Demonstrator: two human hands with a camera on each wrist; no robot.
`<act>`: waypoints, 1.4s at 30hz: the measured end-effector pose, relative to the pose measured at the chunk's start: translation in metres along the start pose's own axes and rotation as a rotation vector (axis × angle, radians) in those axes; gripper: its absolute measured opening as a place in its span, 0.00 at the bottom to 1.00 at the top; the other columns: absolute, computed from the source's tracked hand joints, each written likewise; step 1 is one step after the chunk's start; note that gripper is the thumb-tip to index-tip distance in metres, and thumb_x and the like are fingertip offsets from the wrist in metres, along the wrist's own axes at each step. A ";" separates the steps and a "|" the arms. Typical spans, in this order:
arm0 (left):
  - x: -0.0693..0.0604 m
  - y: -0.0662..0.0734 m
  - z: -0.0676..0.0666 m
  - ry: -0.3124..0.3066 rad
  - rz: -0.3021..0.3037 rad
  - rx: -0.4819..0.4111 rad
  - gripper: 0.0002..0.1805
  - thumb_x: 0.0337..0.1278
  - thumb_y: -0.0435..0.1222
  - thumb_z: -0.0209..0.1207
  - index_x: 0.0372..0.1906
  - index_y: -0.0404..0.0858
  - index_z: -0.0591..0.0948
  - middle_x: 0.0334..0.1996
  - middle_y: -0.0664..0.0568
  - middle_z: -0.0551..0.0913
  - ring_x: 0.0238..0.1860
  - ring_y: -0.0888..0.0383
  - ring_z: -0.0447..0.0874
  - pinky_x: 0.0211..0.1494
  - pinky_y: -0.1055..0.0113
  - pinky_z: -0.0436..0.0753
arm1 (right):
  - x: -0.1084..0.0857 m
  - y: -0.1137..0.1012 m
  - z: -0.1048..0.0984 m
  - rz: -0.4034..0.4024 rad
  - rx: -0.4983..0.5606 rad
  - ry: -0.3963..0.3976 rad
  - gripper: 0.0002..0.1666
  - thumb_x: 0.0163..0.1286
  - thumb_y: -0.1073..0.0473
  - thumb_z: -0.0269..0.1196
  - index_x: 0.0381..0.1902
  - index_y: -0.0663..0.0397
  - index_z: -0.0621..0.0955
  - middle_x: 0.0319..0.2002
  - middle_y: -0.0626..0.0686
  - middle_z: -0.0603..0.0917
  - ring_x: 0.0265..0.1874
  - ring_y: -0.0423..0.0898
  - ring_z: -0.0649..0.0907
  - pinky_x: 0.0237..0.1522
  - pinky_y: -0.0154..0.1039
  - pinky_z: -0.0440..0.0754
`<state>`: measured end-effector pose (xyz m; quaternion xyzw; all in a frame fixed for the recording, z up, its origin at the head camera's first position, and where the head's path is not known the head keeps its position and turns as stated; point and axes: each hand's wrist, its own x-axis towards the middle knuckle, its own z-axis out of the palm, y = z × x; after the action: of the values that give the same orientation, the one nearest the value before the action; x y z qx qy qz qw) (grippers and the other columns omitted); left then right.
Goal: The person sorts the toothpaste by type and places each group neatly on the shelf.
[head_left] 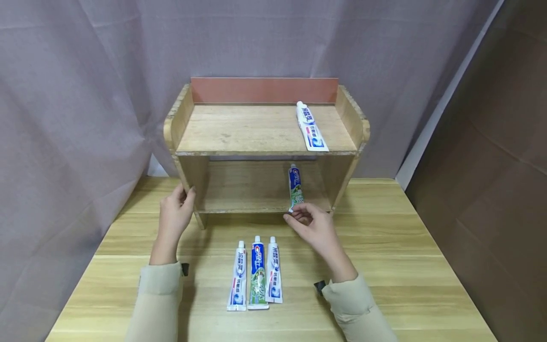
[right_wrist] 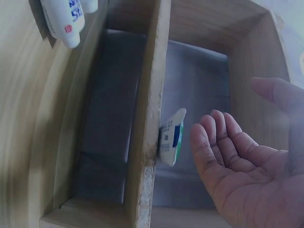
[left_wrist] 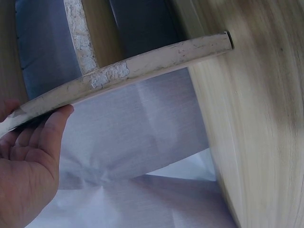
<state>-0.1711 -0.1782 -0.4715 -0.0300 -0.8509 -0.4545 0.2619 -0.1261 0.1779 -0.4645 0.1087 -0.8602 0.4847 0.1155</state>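
A two-tier wooden shelf [head_left: 239,128] stands on the table. My left hand [head_left: 176,209] grips its left side panel [left_wrist: 161,59], thumb on one face and fingers on the other. On the lower board, toward the right, lies a blue-and-green Crest toothpaste tube [head_left: 295,183], its crimped end at the front edge. Close beside that end is my right hand [head_left: 314,228]; the right wrist view shows its fingers [right_wrist: 202,142] loosely bent, thumb apart, with a gap to the tube [right_wrist: 170,140]. A white-and-blue toothpaste tube [head_left: 312,128] lies slanted on the upper board.
Before the shelf, a white toothpaste tube [head_left: 237,280], a blue-and-green Crest tube [head_left: 258,275] and another white tube [head_left: 274,273] lie side by side on the wooden table [head_left: 406,266]. Grey cloth [head_left: 85,85] hangs behind, and a brown surface [head_left: 491,142] borders the right.
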 end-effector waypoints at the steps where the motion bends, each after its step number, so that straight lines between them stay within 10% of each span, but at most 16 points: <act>1: 0.000 0.000 0.000 0.000 0.003 -0.003 0.14 0.73 0.40 0.55 0.43 0.32 0.83 0.41 0.36 0.88 0.45 0.41 0.89 0.47 0.47 0.88 | -0.002 0.000 0.001 0.004 -0.001 -0.009 0.20 0.62 0.49 0.74 0.44 0.56 0.84 0.37 0.50 0.86 0.37 0.44 0.85 0.45 0.40 0.88; 42: -0.001 0.003 0.000 -0.008 -0.016 0.018 0.14 0.73 0.42 0.55 0.44 0.35 0.83 0.41 0.38 0.88 0.44 0.43 0.89 0.46 0.48 0.89 | -0.025 0.041 0.033 0.115 -0.143 -0.479 0.20 0.62 0.46 0.72 0.37 0.57 0.84 0.30 0.47 0.83 0.28 0.41 0.80 0.32 0.35 0.84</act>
<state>-0.1692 -0.1765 -0.4700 -0.0224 -0.8563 -0.4486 0.2551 -0.1178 0.1722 -0.5214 0.1632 -0.8999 0.3887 -0.1120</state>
